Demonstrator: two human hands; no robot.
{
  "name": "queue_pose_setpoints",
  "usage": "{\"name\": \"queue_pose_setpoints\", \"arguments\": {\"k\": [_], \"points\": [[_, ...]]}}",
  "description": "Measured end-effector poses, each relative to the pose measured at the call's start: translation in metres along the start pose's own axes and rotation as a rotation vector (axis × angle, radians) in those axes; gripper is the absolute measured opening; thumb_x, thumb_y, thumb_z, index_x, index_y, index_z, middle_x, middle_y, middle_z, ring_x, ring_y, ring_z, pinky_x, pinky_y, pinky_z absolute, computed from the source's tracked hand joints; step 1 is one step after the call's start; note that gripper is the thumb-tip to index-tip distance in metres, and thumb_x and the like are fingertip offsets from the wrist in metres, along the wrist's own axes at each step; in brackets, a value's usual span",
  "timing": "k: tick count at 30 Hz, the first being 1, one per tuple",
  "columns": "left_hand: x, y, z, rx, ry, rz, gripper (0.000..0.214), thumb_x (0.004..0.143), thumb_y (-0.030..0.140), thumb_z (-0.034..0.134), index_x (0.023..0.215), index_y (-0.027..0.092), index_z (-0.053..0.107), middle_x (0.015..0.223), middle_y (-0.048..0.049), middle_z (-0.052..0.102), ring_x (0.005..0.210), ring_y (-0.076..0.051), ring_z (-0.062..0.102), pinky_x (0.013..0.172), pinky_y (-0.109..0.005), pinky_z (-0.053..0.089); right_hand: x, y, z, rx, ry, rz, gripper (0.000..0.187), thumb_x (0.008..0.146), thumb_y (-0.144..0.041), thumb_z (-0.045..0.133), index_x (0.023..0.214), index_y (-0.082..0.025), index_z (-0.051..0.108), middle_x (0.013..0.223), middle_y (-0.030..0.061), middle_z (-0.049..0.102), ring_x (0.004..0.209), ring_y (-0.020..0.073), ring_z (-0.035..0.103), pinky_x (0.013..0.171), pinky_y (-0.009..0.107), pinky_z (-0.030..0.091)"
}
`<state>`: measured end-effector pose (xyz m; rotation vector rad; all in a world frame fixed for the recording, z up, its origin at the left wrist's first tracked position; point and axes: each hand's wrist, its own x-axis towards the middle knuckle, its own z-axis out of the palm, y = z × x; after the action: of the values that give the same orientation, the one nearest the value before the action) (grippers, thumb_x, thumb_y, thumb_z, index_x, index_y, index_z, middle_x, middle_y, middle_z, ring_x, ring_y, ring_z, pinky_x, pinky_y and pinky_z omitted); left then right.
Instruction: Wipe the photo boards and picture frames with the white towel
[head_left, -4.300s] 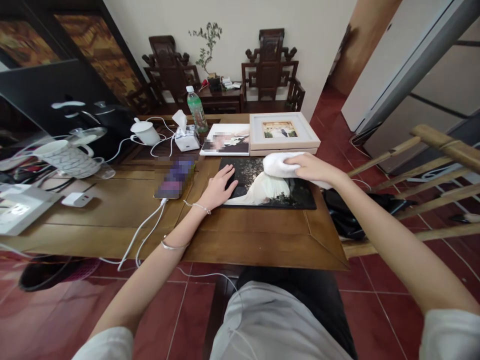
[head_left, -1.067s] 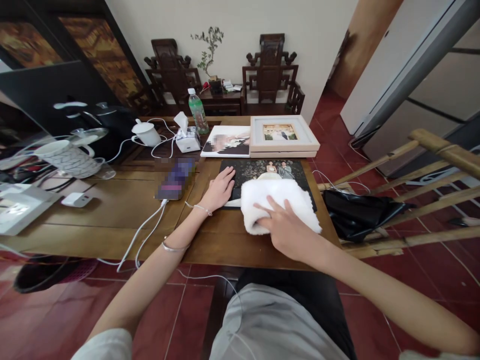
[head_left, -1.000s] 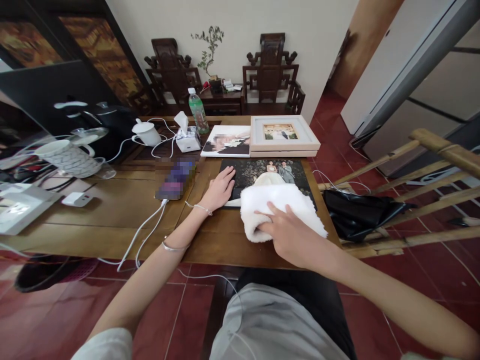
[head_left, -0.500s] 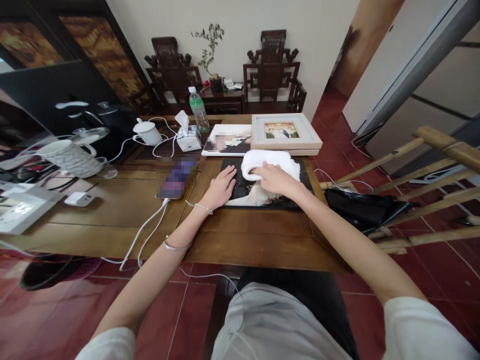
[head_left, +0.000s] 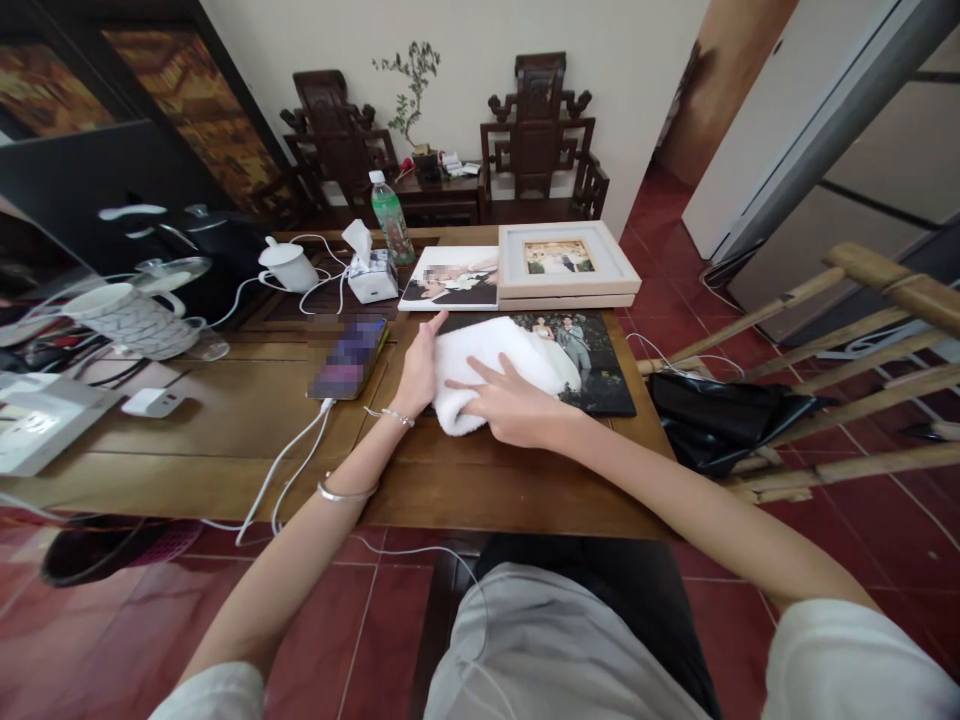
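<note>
A dark photo panel [head_left: 600, 375] with a couple pictured on it lies flat on the wooden table. Across its left part is a folded white towel [head_left: 480, 350]. My right hand [head_left: 514, 400] grips the towel from above, fingers spread over the cloth and one tucked at its near fold. At the panel's left edge, my left hand [head_left: 420, 370] stands on its side with the thumb pointing away, right beside the towel. Its fingers are partly hidden, and it holds nothing that I can see.
Behind the panel lie a white photo print [head_left: 454, 278] and stacked light frames [head_left: 568, 265]. To the left are a charging phone [head_left: 349, 358], a tissue box [head_left: 373, 277], a green-labelled bottle [head_left: 391, 215], a lidded cup [head_left: 287, 264] and cables. A bamboo rack [head_left: 862, 340] stands right.
My right hand has drawn the towel left and nearer, from the panel's far middle to its left part, uncovering the pictured couple. My left hand has turned from lying flat onto its side.
</note>
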<state>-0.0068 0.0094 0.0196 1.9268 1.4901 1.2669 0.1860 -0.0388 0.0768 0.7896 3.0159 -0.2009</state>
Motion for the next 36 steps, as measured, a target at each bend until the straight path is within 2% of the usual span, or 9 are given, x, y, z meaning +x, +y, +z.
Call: {"name": "queue_pose_setpoints", "arguments": {"k": [3,6,9,12,19,23,28,32,36], "points": [[-0.003,0.002,0.001,0.009,0.003,0.023,0.080,0.100,0.063,0.003,0.146,0.015,0.046,0.152,-0.0104,0.047,0.143,-0.022,0.040,0.122,-0.039,0.027,-0.023,-0.007,-0.006,0.087,-0.029,-0.053,0.069,0.073,0.009,0.037,0.127,-0.026,0.064,0.147,0.0040,0.053,0.148,0.0355,0.025,0.110,0.069,0.027],[-0.007,0.005,0.004,0.117,-0.096,0.097,0.075,0.100,0.065,0.017,0.149,0.014,0.041,0.156,-0.0121,0.041,0.146,-0.023,0.035,0.123,-0.040,0.024,-0.045,-0.006,-0.021,0.163,-0.098,0.031,0.071,0.071,0.009,0.038,0.127,-0.025,0.065,0.132,0.0072,0.066,0.143,0.0320,0.037,0.108,0.058,0.036],[-0.010,0.006,0.008,0.223,-0.207,0.117,0.065,0.101,0.056,0.025,0.148,0.015,0.042,0.157,-0.0129,0.038,0.148,-0.024,0.031,0.122,-0.046,0.025,-0.059,0.010,-0.036,0.197,-0.122,0.180,0.066,0.071,0.006,0.041,0.123,-0.023,0.069,0.116,0.0099,0.073,0.125,0.0295,0.058,0.098,0.041,0.046],[-0.010,0.005,0.009,0.304,-0.287,0.113,0.054,0.102,0.044,0.030,0.141,0.013,0.050,0.153,-0.0148,0.044,0.146,-0.025,0.036,0.120,-0.049,0.028,-0.059,0.037,-0.040,0.190,-0.047,0.274,0.062,0.072,0.002,0.042,0.120,-0.022,0.071,0.109,0.0091,0.075,0.106,0.0253,0.066,0.090,0.031,0.047],[-0.008,0.004,0.008,0.359,-0.299,0.135,0.047,0.101,0.035,0.035,0.137,0.012,0.055,0.151,-0.0144,0.048,0.145,-0.024,0.038,0.119,-0.047,0.031,-0.011,0.067,-0.031,0.174,0.169,0.473,0.056,0.076,-0.004,0.044,0.122,-0.021,0.070,0.120,0.0114,0.071,0.104,0.0277,0.064,0.088,0.032,0.045],[-0.008,0.008,0.007,0.357,-0.305,0.163,0.045,0.100,0.032,0.036,0.137,0.013,0.055,0.150,-0.0136,0.049,0.143,-0.026,0.041,0.117,-0.047,0.035,0.032,0.066,-0.038,0.258,0.242,0.399,0.049,0.079,-0.009,0.043,0.119,-0.019,0.071,0.122,0.0096,0.070,0.105,0.0270,0.063,0.086,0.032,0.043],[-0.007,0.007,0.005,0.369,-0.306,0.165,0.042,0.100,0.031,0.038,0.133,0.014,0.058,0.140,-0.0132,0.058,0.132,-0.027,0.053,0.113,-0.047,0.041,0.079,0.061,-0.048,0.283,0.176,0.367,0.046,0.082,-0.017,0.046,0.120,-0.020,0.070,0.119,0.0095,0.071,0.103,0.0269,0.063,0.083,0.032,0.042],[-0.007,0.006,0.005,0.355,-0.294,0.174,0.043,0.100,0.031,0.038,0.134,0.012,0.058,0.141,-0.0132,0.058,0.133,-0.026,0.052,0.114,-0.045,0.041,0.085,0.057,-0.048,0.271,0.195,0.454,0.046,0.084,-0.023,0.046,0.124,-0.020,0.068,0.119,0.0125,0.070,0.104,0.0290,0.064,0.079,0.032,0.042],[-0.008,0.005,0.006,0.354,-0.290,0.168,0.045,0.100,0.032,0.038,0.135,0.013,0.057,0.147,-0.0133,0.052,0.139,-0.026,0.046,0.116,-0.045,0.037,0.060,0.071,-0.044,0.261,0.205,0.466,0.044,0.082,-0.017,0.046,0.117,-0.019,0.072,0.118,0.0108,0.071,0.106,0.0290,0.064,0.081,0.032,0.043]]}}
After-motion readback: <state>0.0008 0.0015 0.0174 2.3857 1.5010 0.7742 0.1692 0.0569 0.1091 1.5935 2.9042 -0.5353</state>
